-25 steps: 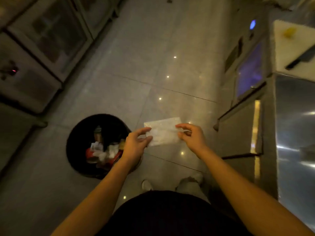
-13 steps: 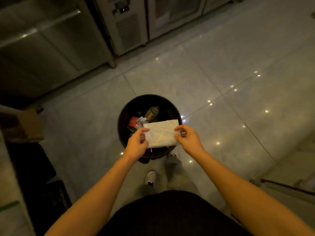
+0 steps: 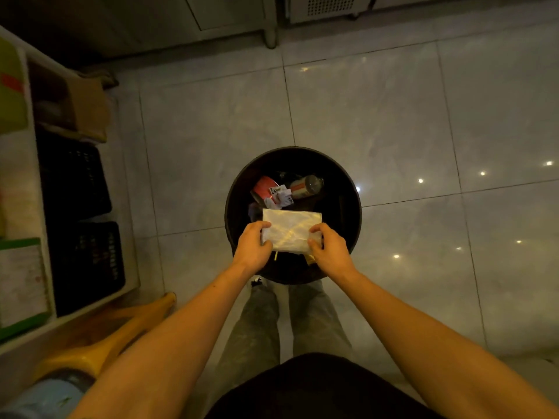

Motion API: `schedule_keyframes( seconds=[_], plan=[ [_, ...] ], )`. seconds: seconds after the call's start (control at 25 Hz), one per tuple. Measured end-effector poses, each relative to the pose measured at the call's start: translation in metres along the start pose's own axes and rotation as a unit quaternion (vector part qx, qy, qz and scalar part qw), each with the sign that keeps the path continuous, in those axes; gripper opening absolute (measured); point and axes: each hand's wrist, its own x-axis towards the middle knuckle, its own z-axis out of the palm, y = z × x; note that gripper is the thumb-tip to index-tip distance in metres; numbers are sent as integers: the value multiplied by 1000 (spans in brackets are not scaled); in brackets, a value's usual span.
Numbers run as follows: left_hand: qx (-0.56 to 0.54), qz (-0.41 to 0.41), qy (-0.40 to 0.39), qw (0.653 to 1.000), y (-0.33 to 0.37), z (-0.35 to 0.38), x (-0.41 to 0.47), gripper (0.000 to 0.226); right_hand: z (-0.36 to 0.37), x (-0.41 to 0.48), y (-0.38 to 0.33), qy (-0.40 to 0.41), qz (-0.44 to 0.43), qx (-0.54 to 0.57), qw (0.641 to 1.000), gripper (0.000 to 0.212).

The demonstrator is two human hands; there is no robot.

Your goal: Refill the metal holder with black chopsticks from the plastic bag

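Observation:
A folded, flat clear plastic bag (image 3: 290,231) is held between both hands directly over a round black trash bin (image 3: 351,207). My left hand (image 3: 252,244) pinches the bag's left edge and my right hand (image 3: 328,249) pinches its right edge. No chopsticks show inside the bag. A thin yellowish strip hangs from its lower edge. The metal holder and the black chopsticks are not in view.
The bin holds a red cup (image 3: 263,189), a bottle (image 3: 305,186) and paper scraps. It stands on a pale tiled floor (image 3: 393,116). A white shelf unit (image 3: 39,189) with black crates and a cardboard box (image 3: 90,110) lines the left. Steel cabinets (image 3: 230,16) run along the top.
The view has turned left until the bin sits centred under my hands. Both hands have kept hold of the bag and carried it over the bin's opening.

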Motion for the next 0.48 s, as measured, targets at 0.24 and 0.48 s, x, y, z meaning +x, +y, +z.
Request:
schedule_keyframes(
  seconds=[0.24,0.48],
  plan=[
    [17,39,-47,998,-8,1,4,57,-5,7,0,1,4,-9,1000,29],
    [16,57,0,998,-2,-15,-9,63,-13,-4,-18,40,10,-11,999,43]
  ],
)
